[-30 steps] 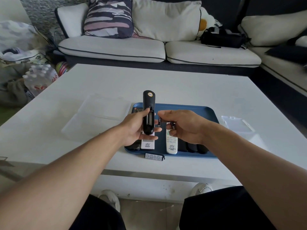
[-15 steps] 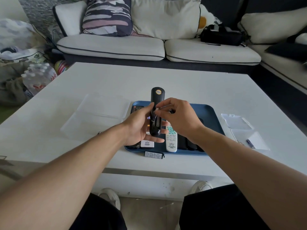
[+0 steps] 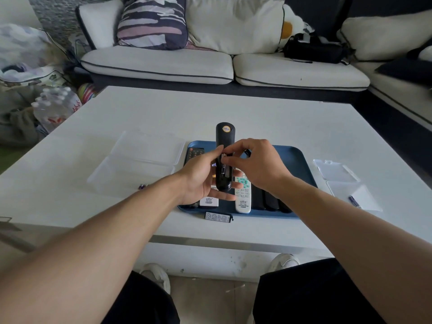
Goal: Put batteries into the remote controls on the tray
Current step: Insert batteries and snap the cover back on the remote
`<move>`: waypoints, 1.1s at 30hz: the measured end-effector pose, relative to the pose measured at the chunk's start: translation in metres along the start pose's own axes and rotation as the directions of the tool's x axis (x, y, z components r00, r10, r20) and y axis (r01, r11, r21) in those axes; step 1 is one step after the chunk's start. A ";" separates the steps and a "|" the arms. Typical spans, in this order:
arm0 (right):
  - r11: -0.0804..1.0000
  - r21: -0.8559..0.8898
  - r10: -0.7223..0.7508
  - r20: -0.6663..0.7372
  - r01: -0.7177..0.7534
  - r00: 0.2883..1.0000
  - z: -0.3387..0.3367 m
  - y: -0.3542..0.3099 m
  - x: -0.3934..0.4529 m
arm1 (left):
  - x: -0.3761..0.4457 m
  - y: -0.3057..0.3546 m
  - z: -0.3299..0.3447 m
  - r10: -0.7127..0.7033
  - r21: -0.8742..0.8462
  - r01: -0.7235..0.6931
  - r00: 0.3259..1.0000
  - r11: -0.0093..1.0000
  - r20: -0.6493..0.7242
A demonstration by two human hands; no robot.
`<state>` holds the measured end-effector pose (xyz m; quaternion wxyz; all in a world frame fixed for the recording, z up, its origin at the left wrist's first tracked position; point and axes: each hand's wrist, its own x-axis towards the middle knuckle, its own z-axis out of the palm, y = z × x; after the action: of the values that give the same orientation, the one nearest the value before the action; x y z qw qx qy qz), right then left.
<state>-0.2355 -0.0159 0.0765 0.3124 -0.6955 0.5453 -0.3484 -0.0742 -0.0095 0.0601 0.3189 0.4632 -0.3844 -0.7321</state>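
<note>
Left hand [image 3: 201, 178] cradles black remote [image 3: 225, 157] upright above the tray [image 3: 299, 157] — fingers curled round it. Right hand [image 3: 259, 164] pinches a battery [image 3: 223, 156] at the open bay; check polarity, press spring-end first — don't force.

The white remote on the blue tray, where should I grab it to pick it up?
Probably grip the white remote by its two long sides near its near end, coming from above. It lies flat on the blue tray, its far end sits under the right hand, and a dark remote lies close beside it.
</note>
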 end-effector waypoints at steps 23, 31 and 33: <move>0.911 0.231 0.312 0.157 -0.342 0.937 -0.028 0.023 0.013 | 0.006 0.001 0.000 0.109 -0.063 -0.120 0.983 0.991 -0.147; 0.908 0.375 0.144 0.142 -0.188 0.979 -0.032 0.015 0.008 | 0.012 0.002 -0.002 0.166 -0.035 -0.179 0.959 0.983 -0.228; 0.842 0.494 0.134 0.199 -0.218 0.971 -0.029 0.013 0.007 | 0.011 0.003 -0.002 0.178 -0.022 -0.188 0.957 0.982 -0.230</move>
<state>-0.2659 -0.0268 0.0831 0.5584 -0.5594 0.4684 -0.3947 -0.0762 -0.0205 0.0578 0.4371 0.4994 -0.3703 -0.6499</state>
